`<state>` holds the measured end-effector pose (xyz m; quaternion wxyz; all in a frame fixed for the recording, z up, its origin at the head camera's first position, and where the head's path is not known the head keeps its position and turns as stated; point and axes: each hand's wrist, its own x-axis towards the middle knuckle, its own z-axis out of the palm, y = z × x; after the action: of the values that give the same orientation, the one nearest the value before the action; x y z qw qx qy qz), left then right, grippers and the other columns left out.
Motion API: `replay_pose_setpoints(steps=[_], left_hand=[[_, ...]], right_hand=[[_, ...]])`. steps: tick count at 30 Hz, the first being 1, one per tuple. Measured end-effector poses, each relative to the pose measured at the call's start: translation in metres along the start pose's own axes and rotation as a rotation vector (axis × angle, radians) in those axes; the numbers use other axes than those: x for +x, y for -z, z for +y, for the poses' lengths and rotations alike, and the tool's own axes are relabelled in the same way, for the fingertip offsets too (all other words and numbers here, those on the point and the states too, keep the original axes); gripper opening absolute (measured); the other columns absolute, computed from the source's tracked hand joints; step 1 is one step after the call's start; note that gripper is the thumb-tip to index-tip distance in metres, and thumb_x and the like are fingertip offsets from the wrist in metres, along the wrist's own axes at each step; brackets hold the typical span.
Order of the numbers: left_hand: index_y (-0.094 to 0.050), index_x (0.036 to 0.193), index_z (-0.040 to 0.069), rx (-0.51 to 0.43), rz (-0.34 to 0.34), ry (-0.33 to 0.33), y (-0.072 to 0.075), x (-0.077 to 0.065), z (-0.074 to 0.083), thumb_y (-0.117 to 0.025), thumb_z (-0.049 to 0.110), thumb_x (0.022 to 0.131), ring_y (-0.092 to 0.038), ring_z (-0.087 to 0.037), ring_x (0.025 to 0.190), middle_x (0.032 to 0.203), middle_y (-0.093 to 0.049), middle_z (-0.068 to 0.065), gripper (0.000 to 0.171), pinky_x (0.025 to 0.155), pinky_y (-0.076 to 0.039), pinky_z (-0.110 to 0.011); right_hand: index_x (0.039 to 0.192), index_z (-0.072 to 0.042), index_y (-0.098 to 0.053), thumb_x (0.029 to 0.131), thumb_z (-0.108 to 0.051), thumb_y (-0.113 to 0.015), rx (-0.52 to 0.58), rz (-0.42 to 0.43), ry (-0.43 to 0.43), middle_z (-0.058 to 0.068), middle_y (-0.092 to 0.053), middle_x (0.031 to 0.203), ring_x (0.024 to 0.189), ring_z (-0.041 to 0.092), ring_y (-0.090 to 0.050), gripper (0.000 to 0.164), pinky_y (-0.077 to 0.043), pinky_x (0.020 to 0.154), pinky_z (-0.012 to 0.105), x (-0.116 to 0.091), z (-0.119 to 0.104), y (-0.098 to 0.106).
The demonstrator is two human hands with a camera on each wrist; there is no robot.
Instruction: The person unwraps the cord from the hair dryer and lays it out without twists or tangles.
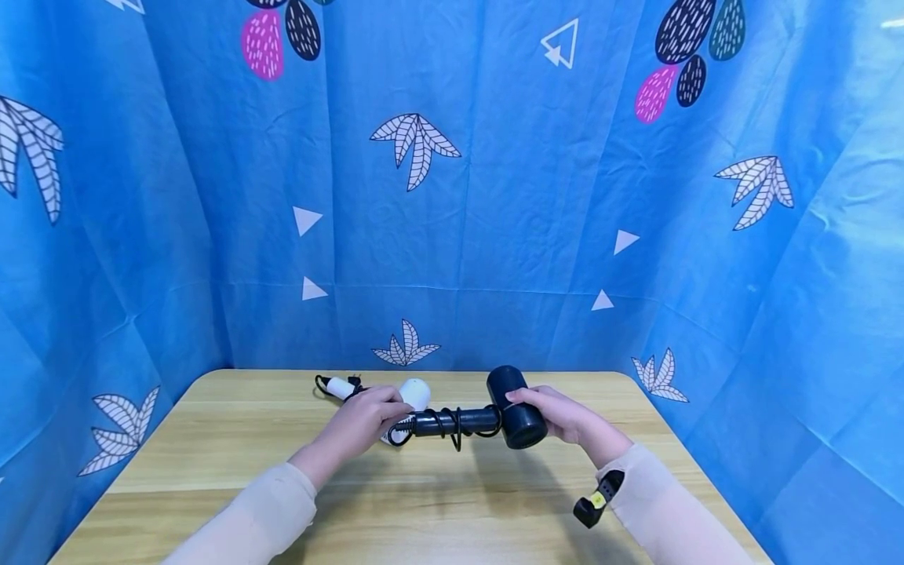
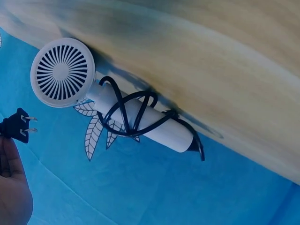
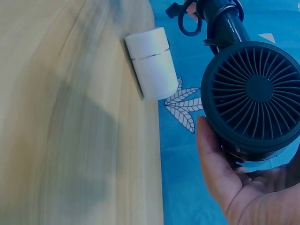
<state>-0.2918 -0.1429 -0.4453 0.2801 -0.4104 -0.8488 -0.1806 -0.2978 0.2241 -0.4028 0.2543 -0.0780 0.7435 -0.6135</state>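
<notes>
A black hair dryer (image 1: 524, 428) hangs over the table, its barrel gripped by my right hand (image 1: 558, 412). The right wrist view shows the thumb along the barrel and the slotted grille (image 3: 260, 89) at its end. A black cord (image 1: 457, 428) winds around the handle, which points left. My left hand (image 1: 367, 416) pinches the cord's two-pin plug (image 2: 16, 125) by the handle's end. Behind that hand lies a white hair dryer (image 2: 164, 129) with a black cord looped around its handle; the left hand partly hides it in the head view.
The wooden table (image 1: 212, 455) has rounded back corners. A blue patterned curtain (image 1: 452, 235) rises behind it and along both sides. On my right wrist sits a black band (image 1: 596, 498) with a yellow mark.
</notes>
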Motion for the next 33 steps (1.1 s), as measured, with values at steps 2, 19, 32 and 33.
replay_pose_setpoints(steps=[2,19,32,33], left_hand=[[-0.079,0.1,0.021,0.005,0.008,-0.004,-0.001,-0.002,-0.001,-0.083,0.006,0.081,-0.059,-0.007,0.08,0.089,-0.063,0.011,0.024,0.069,-0.054,-0.024],[-0.077,0.087,0.016,0.054,-0.041,0.042,-0.003,-0.021,0.004,-0.086,0.007,0.077,-0.061,-0.01,0.084,0.092,-0.063,0.007,0.016,0.073,-0.056,-0.026],[-0.079,0.087,0.015,0.05,0.027,-0.05,-0.004,-0.028,0.008,-0.087,0.01,0.076,-0.057,-0.007,0.076,0.086,-0.061,0.009,0.014,0.065,-0.052,-0.02],[-0.079,0.087,0.015,0.052,0.025,-0.054,-0.004,-0.028,0.009,-0.087,0.01,0.076,-0.058,-0.007,0.076,0.086,-0.061,0.009,0.015,0.066,-0.053,-0.02]], right_hand=[[0.144,0.011,-0.035,0.099,-0.037,-0.054,0.0,0.002,0.002,0.018,-0.069,0.108,0.09,0.027,-0.072,0.069,-0.061,0.077,0.036,0.0,0.0,0.001],[0.143,0.011,-0.037,0.099,-0.038,-0.054,0.015,0.002,0.013,0.017,-0.07,0.105,0.088,0.025,-0.073,0.068,-0.061,0.076,0.035,-0.001,-0.002,0.003],[0.143,0.011,-0.037,0.099,-0.039,-0.053,0.036,0.017,0.016,0.017,-0.069,0.106,0.089,0.025,-0.072,0.068,-0.061,0.077,0.036,-0.002,0.001,0.008],[0.142,0.011,-0.037,0.099,-0.039,-0.053,0.035,0.019,0.017,0.017,-0.07,0.106,0.089,0.025,-0.072,0.068,-0.061,0.077,0.035,-0.002,0.002,0.009]])
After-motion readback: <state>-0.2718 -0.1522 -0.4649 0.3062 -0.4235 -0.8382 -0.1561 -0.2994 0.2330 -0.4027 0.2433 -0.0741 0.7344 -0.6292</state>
